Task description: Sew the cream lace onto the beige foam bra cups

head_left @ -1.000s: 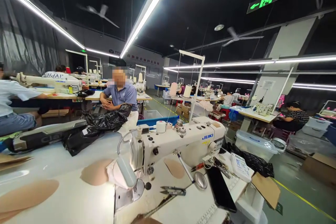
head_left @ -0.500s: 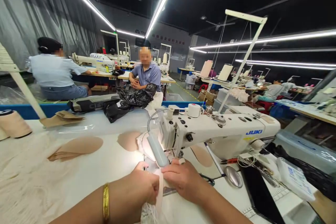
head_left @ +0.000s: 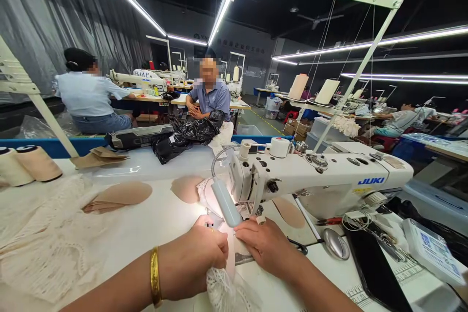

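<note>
My left hand (head_left: 204, 256), with a gold bracelet on the wrist, is closed on white lace fabric (head_left: 223, 285) that hangs below its fingers. A smooth pale pink strip (head_left: 230, 253) of the piece runs up beside the fingers towards the needle area. My right hand (head_left: 272, 248) lies palm down by the needle, fingers stretched out at the strip's right edge. Both hands work at a white JUKI sewing machine (head_left: 325, 180). A grey lamp head (head_left: 226, 202) hides the needle. Behind it lies a pale lace-edged piece (head_left: 210, 192).
Beige fabric ovals (head_left: 120, 195) lie stacked on the left, with spread lace (head_left: 47, 253) nearby. Thread cones (head_left: 38, 163) stand at far left. Right of the machine are a phone (head_left: 376, 268), a silver oval object (head_left: 336, 244) and a white box (head_left: 433, 248). Two people sit beyond the table.
The camera view has shifted, so the scene sits slightly right. Both hands keep nearly the same place at the machine, and more of the lace shows below my left hand.
</note>
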Demonstrator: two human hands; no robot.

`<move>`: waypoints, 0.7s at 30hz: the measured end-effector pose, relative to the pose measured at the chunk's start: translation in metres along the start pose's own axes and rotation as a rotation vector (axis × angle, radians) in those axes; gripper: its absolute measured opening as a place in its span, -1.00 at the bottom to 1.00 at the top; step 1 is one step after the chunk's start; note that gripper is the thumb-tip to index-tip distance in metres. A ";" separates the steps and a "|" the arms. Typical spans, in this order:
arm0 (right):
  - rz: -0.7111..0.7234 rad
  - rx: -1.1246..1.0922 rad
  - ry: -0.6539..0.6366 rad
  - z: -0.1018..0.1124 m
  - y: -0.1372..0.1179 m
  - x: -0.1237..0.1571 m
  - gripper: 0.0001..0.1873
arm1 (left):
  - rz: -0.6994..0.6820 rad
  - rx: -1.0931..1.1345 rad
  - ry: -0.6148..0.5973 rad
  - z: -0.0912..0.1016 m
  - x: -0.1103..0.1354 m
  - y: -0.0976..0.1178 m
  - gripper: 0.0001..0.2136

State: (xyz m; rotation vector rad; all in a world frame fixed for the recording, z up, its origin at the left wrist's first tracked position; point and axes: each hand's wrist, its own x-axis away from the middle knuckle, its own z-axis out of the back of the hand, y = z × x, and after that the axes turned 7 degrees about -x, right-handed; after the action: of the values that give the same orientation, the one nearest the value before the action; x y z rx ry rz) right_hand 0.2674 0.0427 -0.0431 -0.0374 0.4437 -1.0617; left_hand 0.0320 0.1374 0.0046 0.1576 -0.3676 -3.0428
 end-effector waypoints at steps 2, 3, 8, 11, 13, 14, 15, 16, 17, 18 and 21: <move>-0.038 -0.036 0.029 0.001 -0.001 -0.001 -0.66 | -0.005 -0.010 0.038 -0.002 -0.001 -0.003 -0.84; -0.052 -0.049 0.034 0.002 -0.001 -0.001 -0.65 | -0.008 -0.012 0.062 -0.003 -0.001 -0.004 -0.84; -0.060 -0.072 0.054 0.003 -0.001 -0.001 -0.60 | -0.023 -0.002 0.126 -0.007 0.000 -0.006 -0.82; -0.052 -0.072 0.072 0.001 -0.001 0.000 -0.60 | -0.032 -0.010 0.122 -0.007 0.001 -0.006 -0.81; -0.050 -0.075 0.074 0.001 0.000 0.001 -0.61 | -0.038 -0.014 0.116 -0.006 0.001 -0.006 -0.83; -0.048 -0.077 0.073 0.000 -0.001 0.001 -0.61 | -0.039 -0.015 0.112 -0.006 0.002 -0.006 -0.84; -0.047 -0.079 0.071 0.000 -0.001 0.001 -0.60 | -0.037 -0.014 0.109 -0.006 0.002 -0.006 -0.85; -0.046 -0.082 0.069 0.000 -0.001 0.001 -0.60 | -0.034 -0.013 0.105 -0.006 0.002 -0.006 -0.85; -0.044 -0.085 0.070 -0.001 -0.001 0.001 -0.59 | -0.029 -0.011 0.102 -0.007 0.002 -0.006 -0.85; -0.042 -0.087 0.072 -0.001 0.000 0.002 -0.59 | -0.024 -0.010 0.099 -0.007 0.002 -0.007 -0.85; -0.041 -0.087 0.087 -0.002 0.001 0.002 -0.60 | -0.006 -0.015 0.098 -0.008 0.000 -0.011 -0.84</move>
State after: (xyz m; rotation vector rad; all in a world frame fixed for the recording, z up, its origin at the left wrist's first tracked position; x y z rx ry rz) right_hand 0.2678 0.0421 -0.0459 -0.0781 0.5701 -1.0864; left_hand 0.0317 0.1460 -0.0057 0.3067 -0.3381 -3.0281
